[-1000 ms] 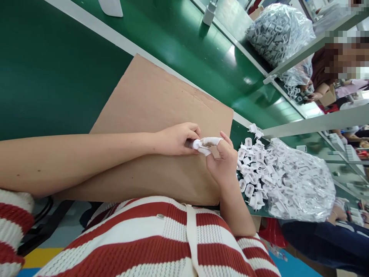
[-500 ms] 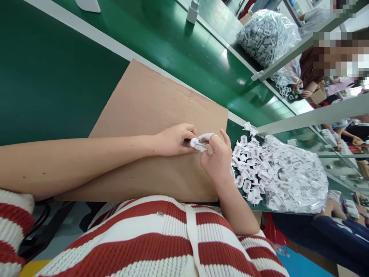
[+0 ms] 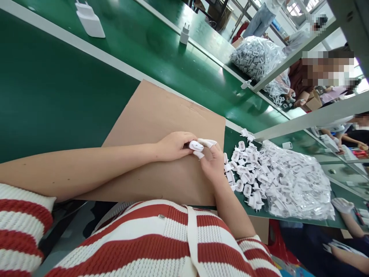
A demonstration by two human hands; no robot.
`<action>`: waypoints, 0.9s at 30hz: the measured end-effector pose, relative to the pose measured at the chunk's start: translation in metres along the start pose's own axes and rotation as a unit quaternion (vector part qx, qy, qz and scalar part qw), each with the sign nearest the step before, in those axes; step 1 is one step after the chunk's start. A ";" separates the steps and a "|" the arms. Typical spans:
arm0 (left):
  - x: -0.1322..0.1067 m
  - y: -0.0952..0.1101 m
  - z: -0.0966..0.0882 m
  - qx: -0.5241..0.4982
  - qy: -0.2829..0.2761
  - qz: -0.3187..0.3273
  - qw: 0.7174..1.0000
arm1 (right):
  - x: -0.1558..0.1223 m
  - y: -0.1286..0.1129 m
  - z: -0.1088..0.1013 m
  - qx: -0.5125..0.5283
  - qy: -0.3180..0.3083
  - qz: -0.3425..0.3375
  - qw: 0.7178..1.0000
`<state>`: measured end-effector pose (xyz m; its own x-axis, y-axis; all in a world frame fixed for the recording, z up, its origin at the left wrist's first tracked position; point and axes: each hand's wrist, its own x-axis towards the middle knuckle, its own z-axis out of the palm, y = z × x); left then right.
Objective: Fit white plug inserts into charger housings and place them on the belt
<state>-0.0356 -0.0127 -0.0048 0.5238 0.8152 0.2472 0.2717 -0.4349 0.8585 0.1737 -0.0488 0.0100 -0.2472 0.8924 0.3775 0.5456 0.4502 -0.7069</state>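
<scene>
My left hand (image 3: 177, 146) is closed on a white charger plug (image 3: 196, 146) above the brown cardboard sheet (image 3: 161, 107). Its rounded end faces right, while the left part is hidden in my fingers. From the right, my right hand (image 3: 212, 157) reaches in with white covers on the thumb and forefinger. These two fingertips sit on opposite sides of the same plug, pinching it. Just beyond my right hand lies a heap of loose white plug housings (image 3: 245, 167) on the green table.
A clear plastic bag (image 3: 300, 181) full of white housings lies at the right. Two finished-looking chargers, one near (image 3: 90, 23) and one farther (image 3: 184, 35), stand on the green belt. A metal post (image 3: 305, 115) slants across the right; co-workers sit beyond, by another filled bag (image 3: 259, 54).
My right hand's fingers have shifted from a curled hold to a straighter pinch around the plug, which has turned slightly. The camera view has tilted, showing more of the belt.
</scene>
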 end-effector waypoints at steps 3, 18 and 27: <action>-0.002 0.001 -0.006 -0.107 -0.020 -0.012 0.994 | -0.002 -0.004 -0.002 -0.018 0.036 -0.033 0.999; -0.012 0.033 -0.009 -0.231 -0.007 -0.036 0.972 | -0.009 -0.028 -0.003 -0.055 0.081 -0.102 0.990; -0.018 0.026 -0.010 -0.272 -0.002 -0.024 0.962 | -0.017 -0.027 -0.001 -0.077 0.115 -0.078 0.987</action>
<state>-0.0458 -0.0350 0.0174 0.5244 0.8276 0.2003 -0.1664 -0.1311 0.9773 0.1642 -0.0760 0.0234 -0.1592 0.7737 0.6132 0.6341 0.5562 -0.5372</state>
